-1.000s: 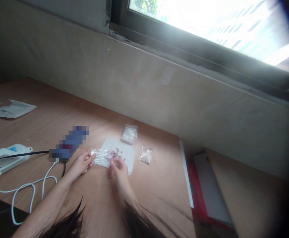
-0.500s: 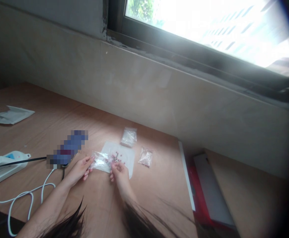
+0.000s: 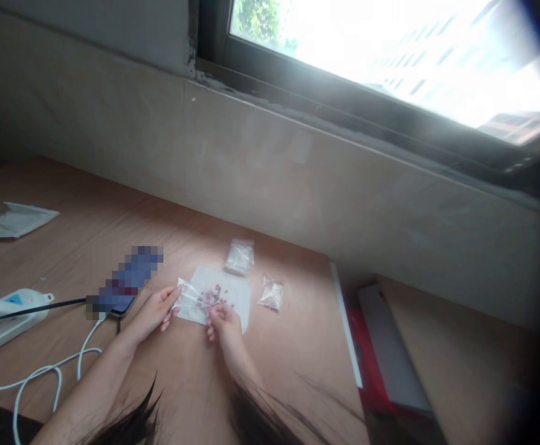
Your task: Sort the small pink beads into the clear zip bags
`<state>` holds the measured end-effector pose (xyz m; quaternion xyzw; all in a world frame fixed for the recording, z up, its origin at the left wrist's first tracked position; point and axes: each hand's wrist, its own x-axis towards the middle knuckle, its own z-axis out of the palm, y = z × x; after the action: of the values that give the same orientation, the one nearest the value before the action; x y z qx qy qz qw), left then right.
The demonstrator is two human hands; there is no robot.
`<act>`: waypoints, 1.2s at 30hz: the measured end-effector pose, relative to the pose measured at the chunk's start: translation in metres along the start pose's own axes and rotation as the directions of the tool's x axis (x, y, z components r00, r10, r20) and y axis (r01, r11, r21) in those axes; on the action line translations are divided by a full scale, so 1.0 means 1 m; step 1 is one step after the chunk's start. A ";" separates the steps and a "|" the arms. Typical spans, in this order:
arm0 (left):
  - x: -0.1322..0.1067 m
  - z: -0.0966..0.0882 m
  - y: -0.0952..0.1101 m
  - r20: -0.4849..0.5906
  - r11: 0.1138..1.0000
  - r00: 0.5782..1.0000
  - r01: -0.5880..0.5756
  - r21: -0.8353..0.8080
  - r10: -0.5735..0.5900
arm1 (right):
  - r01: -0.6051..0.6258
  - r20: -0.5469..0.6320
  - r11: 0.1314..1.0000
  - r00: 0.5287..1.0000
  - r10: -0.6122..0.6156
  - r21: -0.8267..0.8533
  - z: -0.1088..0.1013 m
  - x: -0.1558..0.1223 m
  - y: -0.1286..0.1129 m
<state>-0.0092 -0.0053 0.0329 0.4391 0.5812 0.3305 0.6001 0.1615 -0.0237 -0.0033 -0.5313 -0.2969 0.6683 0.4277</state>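
Note:
My left hand (image 3: 154,311) pinches the edge of a small clear plastic bag (image 3: 188,296) and holds it just above the wooden table (image 3: 88,241). My right hand (image 3: 221,318) is curled with its fingertips pinched at a cluster of tiny pink pieces (image 3: 213,294). The pieces lie on a white paper sheet (image 3: 238,292), right at the bag's open end. What the right fingers grip is too small to name.
Two more small clear bags (image 3: 240,256) (image 3: 271,292) lie beyond the sheet. A blurred phone (image 3: 125,280) with a black cable and a white power strip (image 3: 0,312) with a white cord sit left. A white packet (image 3: 12,220) lies far left. Red and white boards (image 3: 381,358) lie right.
The view has tilted slightly. My left hand has lifted the clear bag a little and drawn it toward the pink pieces. My right hand stays pinched at them.

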 end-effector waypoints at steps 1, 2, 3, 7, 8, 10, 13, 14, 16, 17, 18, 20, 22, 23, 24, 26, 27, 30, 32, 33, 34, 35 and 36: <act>0.000 0.001 0.001 0.004 1.000 1.000 0.000 0.001 0.000 | 0.000 0.005 1.000 1.000 0.000 0.006 0.000 0.000 0.000; 0.000 0.002 0.001 0.019 1.000 1.000 0.005 0.002 -0.005 | 0.001 0.008 1.000 1.000 -0.001 0.012 0.000 0.000 0.000; -0.001 0.003 0.001 0.038 1.000 0.999 0.011 0.001 -0.011 | 0.002 0.012 1.000 1.000 -0.002 0.017 -0.001 0.001 0.000; -0.004 0.004 0.001 0.068 1.000 0.998 0.006 -0.001 -0.006 | -0.003 0.023 1.000 1.000 0.002 0.021 -0.002 0.002 0.000; -0.005 0.004 0.002 0.060 1.000 0.998 -0.001 0.009 0.001 | -0.005 0.025 1.000 1.000 0.004 0.020 -0.002 0.002 0.000; -0.008 0.004 0.005 0.046 0.999 0.999 -0.012 0.038 0.011 | -0.006 0.028 1.000 1.000 0.006 0.016 -0.002 0.002 0.000; -0.011 0.007 0.011 0.033 0.997 0.999 -0.036 0.067 0.034 | -0.002 0.026 1.000 1.000 0.002 0.011 -0.002 0.001 0.000; -0.012 0.009 0.013 0.033 0.997 0.999 -0.046 0.067 0.044 | 0.002 0.024 1.000 1.000 -0.002 0.011 -0.002 0.001 0.000; -0.013 0.011 0.016 0.041 0.997 0.998 -0.055 0.059 0.052 | 0.010 0.022 1.000 1.000 -0.010 0.016 -0.002 0.000 -0.001; -0.014 0.013 0.017 0.047 0.997 0.998 -0.053 0.052 0.051 | 0.012 0.027 1.000 1.000 -0.012 0.025 -0.002 -0.001 -0.001; -0.015 0.014 0.017 0.051 0.998 0.997 -0.053 0.041 0.051 | 0.011 0.040 0.999 0.999 -0.012 0.036 -0.003 -0.002 -0.002; -0.016 0.015 0.018 0.068 0.998 0.996 -0.065 0.023 0.063 | 0.003 0.072 0.998 0.997 -0.008 0.064 -0.003 -0.005 -0.005; -0.019 0.013 0.019 0.119 0.996 0.989 -0.089 0.024 0.086 | 0.005 0.091 0.996 0.996 -0.014 0.093 -0.003 -0.009 -0.008; -0.020 0.012 0.020 0.166 0.994 0.982 -0.099 0.036 0.091 | 0.011 0.089 0.994 0.996 -0.021 0.106 -0.004 -0.011 -0.009; -0.021 0.010 0.021 0.226 0.993 0.970 -0.104 0.057 0.089 | 0.018 0.078 0.993 0.997 -0.027 0.116 -0.005 -0.012 -0.011; -0.022 0.004 0.023 0.359 0.988 0.931 -0.105 0.116 0.057 | 0.033 0.041 0.991 0.998 -0.039 0.128 -0.008 -0.012 -0.015; -0.022 0.000 0.024 0.413 0.983 0.910 -0.106 0.147 0.036 | 0.043 0.017 0.991 0.999 -0.045 0.128 -0.011 -0.011 -0.017; -0.017 -0.006 0.029 0.427 0.972 0.903 -0.134 0.193 0.040 | 0.127 -0.062 0.988 0.991 -0.122 0.092 -0.020 -0.008 -0.028; -0.012 -0.004 0.033 0.345 0.970 0.934 -0.162 0.181 0.091 | 0.208 -0.094 0.978 0.974 -0.205 0.016 -0.026 -0.007 -0.037; -0.010 -0.001 0.036 0.311 0.970 0.944 -0.174 0.173 0.114 | 0.242 -0.098 0.970 0.965 -0.245 -0.036 -0.028 -0.007 -0.041; -0.008 0.004 0.038 0.294 0.969 0.947 -0.182 0.164 0.128 | 0.269 -0.092 0.959 0.956 -0.277 -0.090 -0.030 -0.008 -0.045; -0.007 0.009 0.041 0.292 0.970 0.947 -0.187 0.156 0.136 | 0.288 -0.074 0.947 0.951 -0.300 -0.141 -0.030 -0.010 -0.048; -0.005 0.016 0.044 0.299 0.970 0.944 -0.192 0.147 0.142 | 0.300 -0.054 0.936 0.948 -0.314 -0.182 -0.030 -0.012 -0.051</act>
<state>0.0107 0.0050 0.0738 0.5809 0.4756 0.2612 0.6067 0.2045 -0.0127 0.0375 -0.5403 -0.4148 0.5428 0.4913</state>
